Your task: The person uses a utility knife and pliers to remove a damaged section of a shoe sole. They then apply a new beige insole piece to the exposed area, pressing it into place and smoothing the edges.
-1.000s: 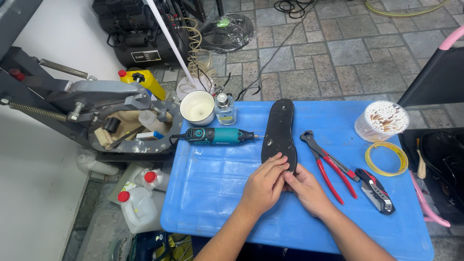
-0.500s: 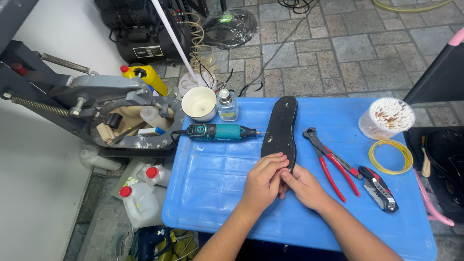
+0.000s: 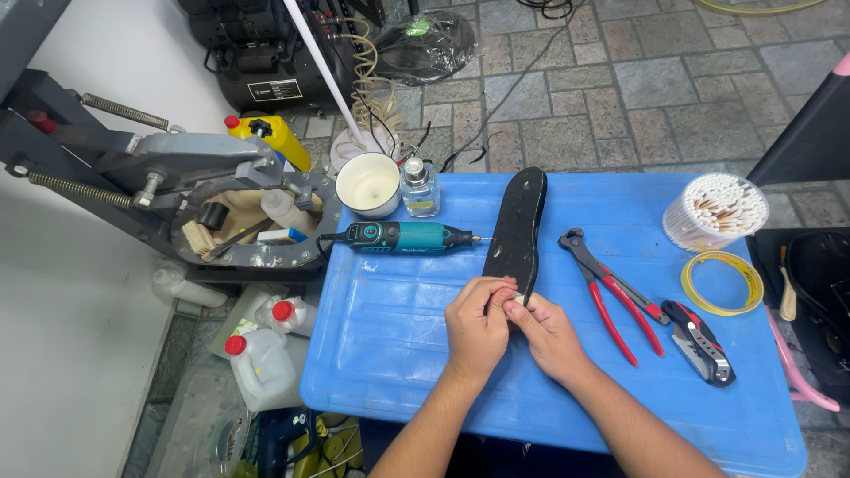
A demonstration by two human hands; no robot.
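Your left hand [image 3: 476,326] and your right hand [image 3: 546,333] meet near the middle of the blue table [image 3: 398,354], and their fingertips come together at the near end of the black shoe sole [image 3: 516,228]. Both hands pinch narrowly there, and something small and pale shows between the fingers; I cannot tell what it is. The sole lies flat and runs from your hands toward the far edge of the table. Just left of it lies the teal rotary tool [image 3: 409,237], with its tip almost touching the sole. At the far left corner stand a white cup [image 3: 368,184] and a small glass bottle [image 3: 419,187]. To the right of the sole lie red-handled pincers [image 3: 609,292], then a utility knife [image 3: 699,341], a yellow tape ring [image 3: 721,282] and a tub of cotton swabs [image 3: 714,210] near the right edge.
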